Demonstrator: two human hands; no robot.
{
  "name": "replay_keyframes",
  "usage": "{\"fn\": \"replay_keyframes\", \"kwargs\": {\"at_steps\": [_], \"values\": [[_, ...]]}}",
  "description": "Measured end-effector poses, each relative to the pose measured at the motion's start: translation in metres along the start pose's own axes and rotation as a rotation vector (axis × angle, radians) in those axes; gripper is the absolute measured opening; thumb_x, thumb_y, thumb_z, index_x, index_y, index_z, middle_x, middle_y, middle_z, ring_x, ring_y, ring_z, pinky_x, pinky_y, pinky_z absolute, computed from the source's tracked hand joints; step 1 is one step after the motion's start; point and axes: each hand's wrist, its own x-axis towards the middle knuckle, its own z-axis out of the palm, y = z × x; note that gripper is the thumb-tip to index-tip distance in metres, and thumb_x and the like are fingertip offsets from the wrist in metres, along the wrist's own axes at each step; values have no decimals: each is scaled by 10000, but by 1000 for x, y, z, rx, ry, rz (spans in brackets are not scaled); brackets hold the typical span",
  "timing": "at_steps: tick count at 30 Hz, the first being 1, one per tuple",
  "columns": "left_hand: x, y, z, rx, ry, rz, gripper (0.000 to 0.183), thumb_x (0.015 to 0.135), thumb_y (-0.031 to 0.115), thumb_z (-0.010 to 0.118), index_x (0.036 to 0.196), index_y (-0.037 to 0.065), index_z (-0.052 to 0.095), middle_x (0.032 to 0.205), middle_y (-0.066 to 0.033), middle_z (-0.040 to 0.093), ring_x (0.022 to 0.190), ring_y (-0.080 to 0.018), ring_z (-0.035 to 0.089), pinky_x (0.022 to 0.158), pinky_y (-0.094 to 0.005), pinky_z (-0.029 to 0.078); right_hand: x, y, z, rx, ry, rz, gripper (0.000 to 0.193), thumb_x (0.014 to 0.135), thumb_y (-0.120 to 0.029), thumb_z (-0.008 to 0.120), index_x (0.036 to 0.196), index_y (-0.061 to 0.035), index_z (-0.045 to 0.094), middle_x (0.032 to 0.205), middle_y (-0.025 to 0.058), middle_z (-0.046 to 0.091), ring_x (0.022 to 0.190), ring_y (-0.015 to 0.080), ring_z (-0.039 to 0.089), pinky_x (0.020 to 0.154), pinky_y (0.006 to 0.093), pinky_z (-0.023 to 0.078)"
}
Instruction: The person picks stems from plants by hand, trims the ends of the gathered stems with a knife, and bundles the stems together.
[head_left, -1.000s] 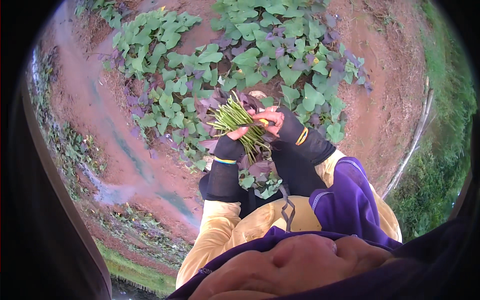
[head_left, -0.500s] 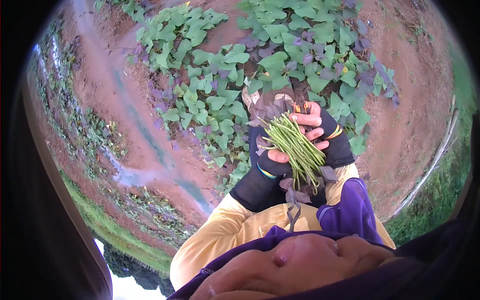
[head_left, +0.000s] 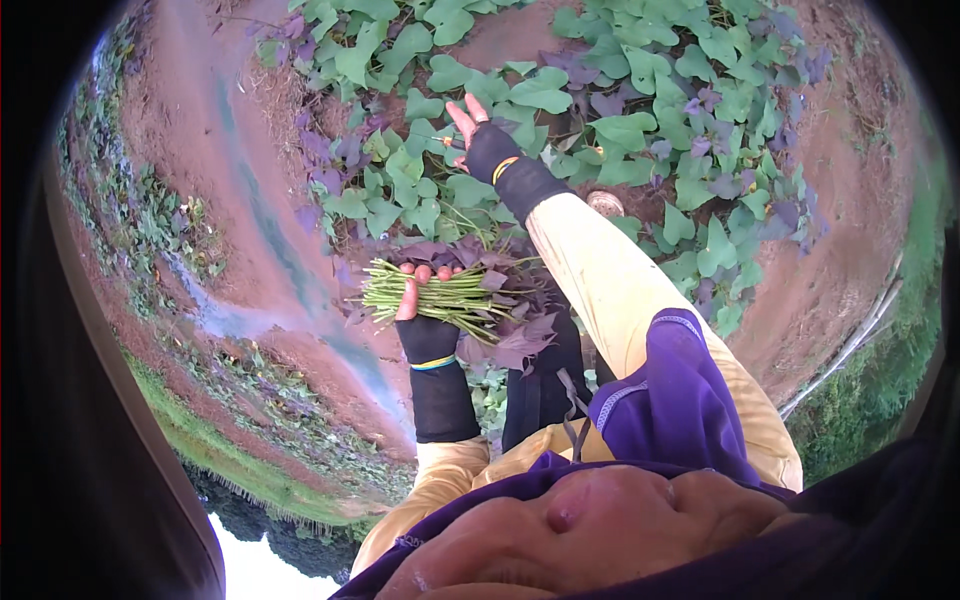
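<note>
My left hand [head_left: 424, 335], in a black fingerless glove, is closed around a bundle of cut green stems [head_left: 455, 303]. The stems lie sideways, cut ends to the left, and their purple leaves [head_left: 520, 340] fan out to the right over my dark trousers. My right hand [head_left: 486, 150], gloved the same way, stretches forward over the low green vine leaves [head_left: 405, 175]. Small snips [head_left: 447, 141] with an orange part stick out from it, pointing left; two fingers reach past them. The palm and most of the grip are hidden.
Heart-shaped green and purple leaves [head_left: 690, 140] cover the bed ahead. One shoe [head_left: 605, 203] shows among them. Reddish soil paths [head_left: 280, 230] run on both sides, with a wet strip at left. A pale pole [head_left: 850, 345] lies by the grass at right.
My hands have moved apart. The left one has carried the bundle left and turned it sideways. The right one has left the bundle and reached forward and left over the vines.
</note>
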Motion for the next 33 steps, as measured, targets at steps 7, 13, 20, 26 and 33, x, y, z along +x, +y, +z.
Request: {"fn": "replay_keyframes", "kwargs": {"at_steps": [7,13,20,26,33], "values": [[23,40,-68,252,490,-20,226,899,85,571,1117,112,515,940,-38,592,917,-230,597,815,-411,500,-62,17,51,1,-338,162,269,778,-300,698,887,-63,636,728,138,639,706,304,633,648,368,489],[59,-8,-44,476,456,-191,254,872,99,616,1114,91,538,942,-53,606,837,-190,618,729,-336,496,-121,21,-55,166,-488,183,332,785,-263,707,1038,-57,645,850,116,634,832,241,631,742,332,482],[80,-29,13,680,192,-204,261,878,97,618,1124,74,534,964,-44,582,901,-177,603,822,-315,457,-61,99,-222,-458,304,177,390,763,-223,701,1116,-76,625,1203,153,575,932,327,633,797,381,507],[76,-50,60,745,167,-222,293,885,94,611,1159,67,512,969,-38,580,930,-183,600,854,-329,458,-67,242,-326,-835,108,676,327,830,-277,623,1118,-126,592,1038,191,641,906,349,637,771,450,504],[77,-134,48,870,123,-307,285,881,116,622,1152,103,534,953,-41,609,894,-158,607,802,-295,461,-190,205,-260,-425,226,572,360,775,-336,674,1011,-67,629,891,208,641,829,373,630,731,463,501]]}}
